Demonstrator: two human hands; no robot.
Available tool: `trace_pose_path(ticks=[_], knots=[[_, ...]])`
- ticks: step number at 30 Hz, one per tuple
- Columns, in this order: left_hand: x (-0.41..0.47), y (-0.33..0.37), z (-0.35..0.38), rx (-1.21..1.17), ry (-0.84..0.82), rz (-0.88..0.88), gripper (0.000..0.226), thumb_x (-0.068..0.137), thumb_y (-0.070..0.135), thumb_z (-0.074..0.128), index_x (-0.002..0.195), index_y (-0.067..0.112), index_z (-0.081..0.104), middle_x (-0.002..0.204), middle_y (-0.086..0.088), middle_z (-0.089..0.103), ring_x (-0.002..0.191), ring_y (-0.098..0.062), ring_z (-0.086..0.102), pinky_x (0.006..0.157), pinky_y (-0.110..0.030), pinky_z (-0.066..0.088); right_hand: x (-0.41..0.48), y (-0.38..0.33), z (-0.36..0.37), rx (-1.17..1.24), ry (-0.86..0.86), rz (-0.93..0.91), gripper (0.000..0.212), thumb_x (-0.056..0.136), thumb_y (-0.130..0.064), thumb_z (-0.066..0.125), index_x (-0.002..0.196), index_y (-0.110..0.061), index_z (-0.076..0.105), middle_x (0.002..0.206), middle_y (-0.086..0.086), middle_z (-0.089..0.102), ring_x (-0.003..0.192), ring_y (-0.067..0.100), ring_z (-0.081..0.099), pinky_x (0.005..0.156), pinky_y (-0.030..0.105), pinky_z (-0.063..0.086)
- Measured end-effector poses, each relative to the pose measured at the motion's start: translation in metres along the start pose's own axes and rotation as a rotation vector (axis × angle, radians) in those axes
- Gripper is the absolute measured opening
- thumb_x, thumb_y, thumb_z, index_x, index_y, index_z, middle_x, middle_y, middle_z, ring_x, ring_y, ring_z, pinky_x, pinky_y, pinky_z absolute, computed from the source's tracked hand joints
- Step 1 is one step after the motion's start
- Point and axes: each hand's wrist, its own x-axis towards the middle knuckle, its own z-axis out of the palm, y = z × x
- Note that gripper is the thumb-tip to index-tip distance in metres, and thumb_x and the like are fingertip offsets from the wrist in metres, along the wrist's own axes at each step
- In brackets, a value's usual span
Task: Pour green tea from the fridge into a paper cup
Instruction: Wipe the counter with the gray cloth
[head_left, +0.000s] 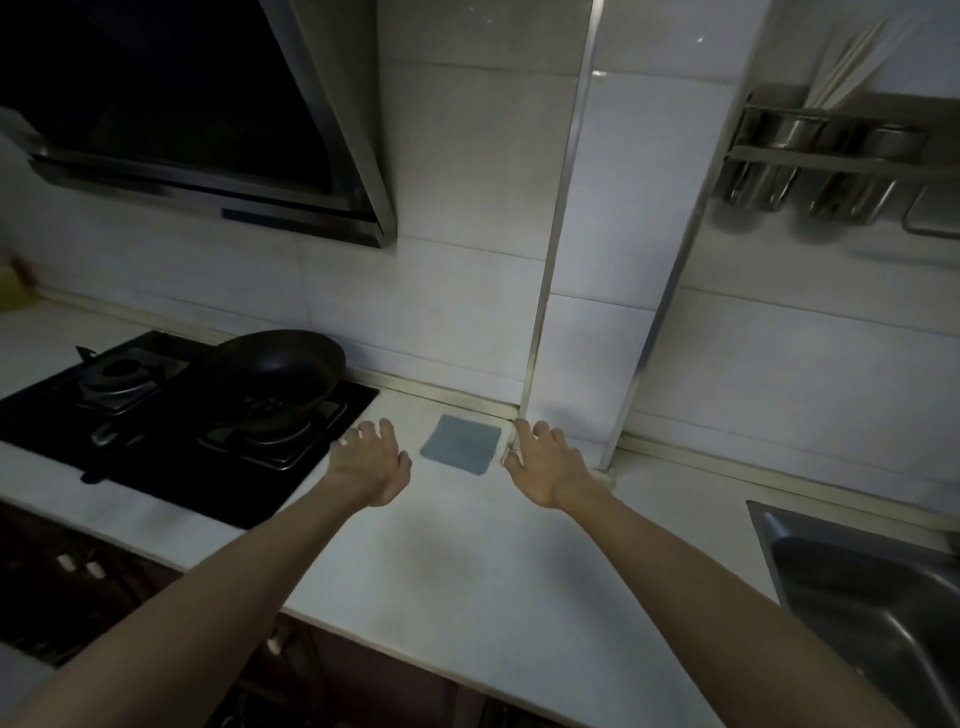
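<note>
I hold my left hand (371, 465) just left of the flat blue-grey square cloth (461, 443) on the white desk (467, 571), my right hand (545, 462) just right; both hands are spread and empty, readied, I judge, to start. The fridge, green tea and paper cup are out of view.

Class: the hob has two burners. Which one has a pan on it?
The right burner, nearest the left hand: a dark pan sits on it. The left burner is bare.
</note>
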Motion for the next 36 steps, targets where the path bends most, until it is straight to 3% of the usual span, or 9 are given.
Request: trace_pose_path(ticks=[11,21,26,33,36], knots=[[0.05,-0.015,0.05,0.018,-0.124,-0.066,0.064,0.098,0.041,0.03,0.149,0.004,0.015,0.147,-0.022,0.031,0.13,-0.037,0.037,0.102,-0.047,0.036,0.067,0.016,0.042,0.129,-0.098,0.043,0.054,0.103,-0.039,0.032,0.149,-0.015,0.02,0.142,0.014,0.037,0.124,0.033,0.04,0.098,0.048,0.041],[0.097,-0.032,0.092,0.066,-0.205,0.008,0.071,0.098,0.041,0.03,0.151,0.004,0.002,0.148,-0.021,0.03,0.132,-0.036,0.036,0.103,-0.047,0.036,0.101,0.026,0.085,0.22,-0.163,0.144,0.056,0.102,-0.038,0.034,0.152,-0.016,0.018,0.15,0.013,0.031,0.134,0.034,0.033,0.107,0.049,0.036],[0.135,-0.046,0.122,0.069,-0.191,0.101,0.072,0.098,0.039,0.032,0.151,0.003,0.001,0.141,-0.019,0.037,0.123,-0.032,0.043,0.095,-0.042,0.041,0.122,0.024,0.108,0.236,-0.165,0.26,0.057,0.102,-0.036,0.035,0.152,-0.016,0.018,0.145,0.015,0.035,0.131,0.034,0.036,0.104,0.05,0.037],[0.19,-0.06,0.171,-0.019,-0.262,0.264,0.063,0.097,0.032,0.033,0.149,0.005,0.011,0.134,-0.014,0.043,0.116,-0.027,0.047,0.09,-0.037,0.045,0.156,0.007,0.156,0.394,-0.171,0.472,0.059,0.102,-0.034,0.038,0.153,-0.013,0.017,0.151,0.016,0.034,0.136,0.037,0.035,0.108,0.051,0.036],[0.201,-0.065,0.194,-0.07,-0.223,0.289,0.053,0.091,0.03,0.036,0.138,0.006,0.032,0.125,-0.014,0.043,0.112,-0.028,0.046,0.087,-0.038,0.046,0.164,-0.005,0.176,0.414,-0.146,0.533,0.054,0.102,-0.031,0.04,0.149,-0.01,0.024,0.145,0.017,0.038,0.132,0.036,0.037,0.106,0.049,0.037]])
